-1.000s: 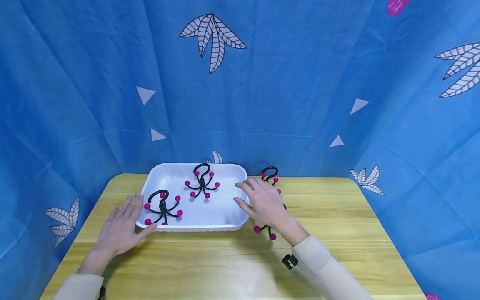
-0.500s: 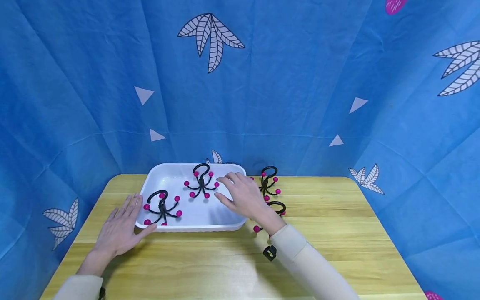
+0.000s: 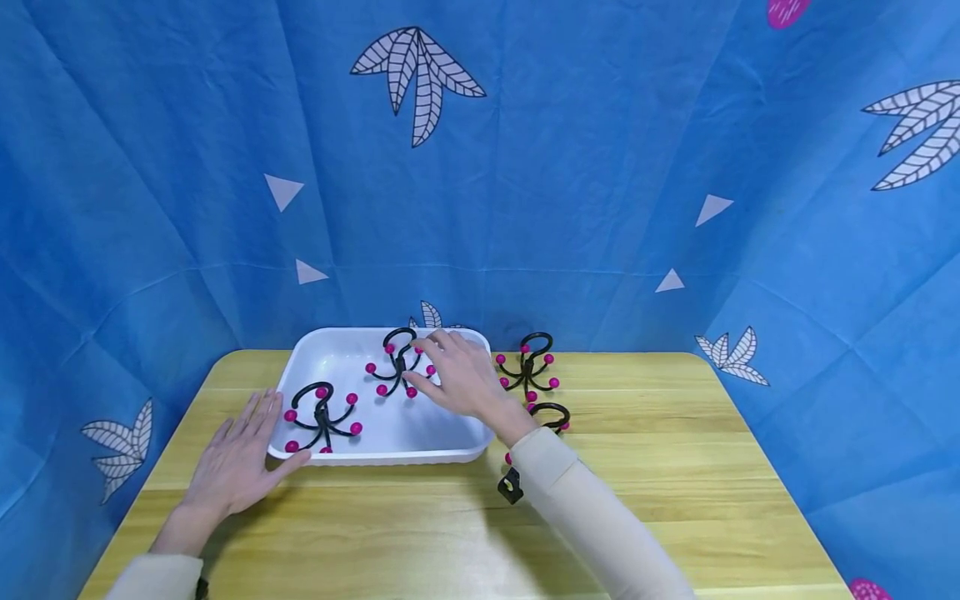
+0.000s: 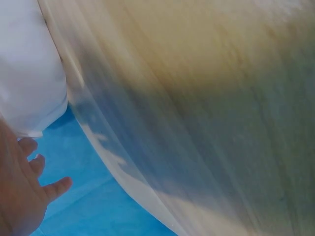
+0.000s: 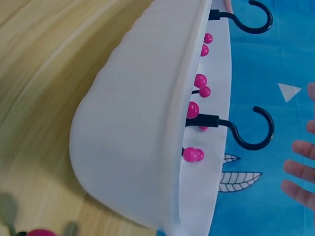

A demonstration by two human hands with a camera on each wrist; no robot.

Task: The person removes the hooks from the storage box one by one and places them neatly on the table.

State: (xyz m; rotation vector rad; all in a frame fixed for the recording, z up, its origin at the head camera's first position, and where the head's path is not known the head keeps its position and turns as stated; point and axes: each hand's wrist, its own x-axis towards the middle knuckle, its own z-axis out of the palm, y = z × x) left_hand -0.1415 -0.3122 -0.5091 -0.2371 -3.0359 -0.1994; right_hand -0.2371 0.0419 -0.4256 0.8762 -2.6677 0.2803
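A white plastic tray (image 3: 442,437) holds two black multi-arm hooks whose curved arms end in pink balls: one at the tray's left (image 3: 322,414), the other near its back middle (image 3: 400,364). My left hand (image 3: 232,462) lies flat with straight fingers against the tray's left side, thumb at the front rim. Over the tray's right half, my right hand (image 3: 463,375) reaches toward the back hook, thumb and forefinger apart. From the right wrist, its spread fingers (image 5: 301,169) show a gap from the upright curved hook top (image 5: 258,142), holding nothing.
Right of the tray, two more such hooks stand on the wooden table (image 3: 660,467): one at the back (image 3: 527,367), one nearer (image 3: 551,408), partly behind my right forearm. A blue patterned curtain (image 3: 600,167) rises behind and at both sides.
My right hand has moved left from the tray's right edge to beside the back hook, uncovering the hooks on the table. My left hand stays at the tray's left side.
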